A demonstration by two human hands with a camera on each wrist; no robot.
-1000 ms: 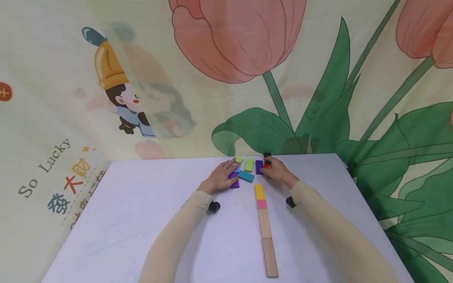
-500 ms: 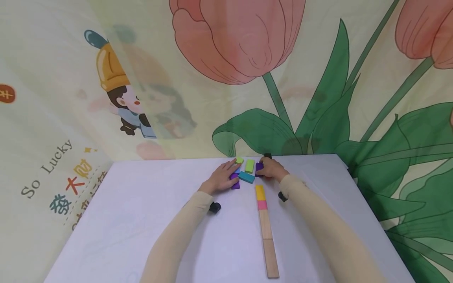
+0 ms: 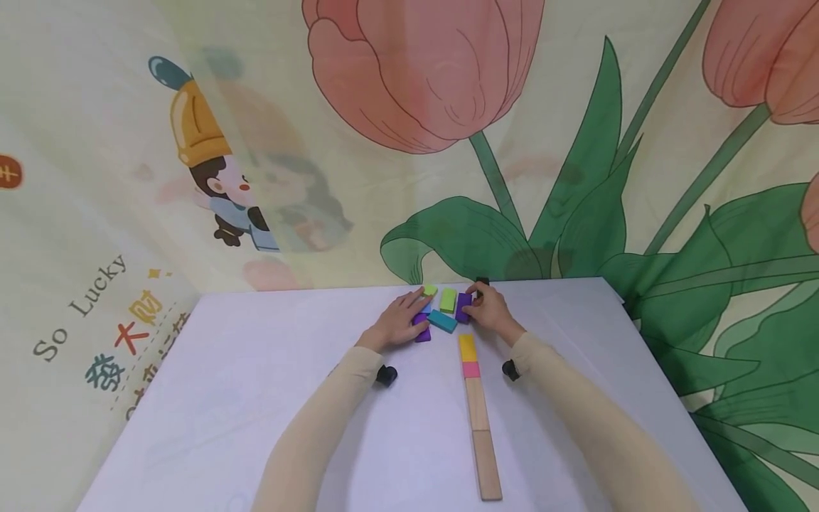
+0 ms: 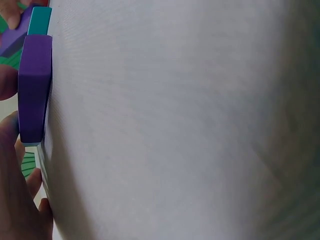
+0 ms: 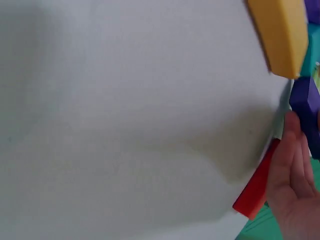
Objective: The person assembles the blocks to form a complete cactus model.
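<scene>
My left hand [image 3: 394,323] lies with fingers spread over a purple block [image 3: 423,334], a blue block [image 3: 426,308] and a light green block [image 3: 429,290]. In the left wrist view, its thumb meets the purple block [image 4: 35,90]. My right hand [image 3: 493,311] pinches another purple block [image 3: 463,308] beside a green block [image 3: 448,300]; the right wrist view shows this purple block [image 5: 305,100] tilted. A red block [image 5: 256,187] lies beside the right hand's fingers. The teal block [image 3: 442,321] sits between the hands.
A line of blocks runs toward me: yellow [image 3: 468,348], pink [image 3: 470,370], then two wooden ones [image 3: 477,404]. A black object [image 3: 483,282] stands at the white table's back edge, behind my right hand. A patterned cloth [image 3: 358,263] hangs behind the table.
My right hand has moved left from the red block and taken hold of the purple one, which now stands closer to the green block. My left hand has stayed nearly still.
</scene>
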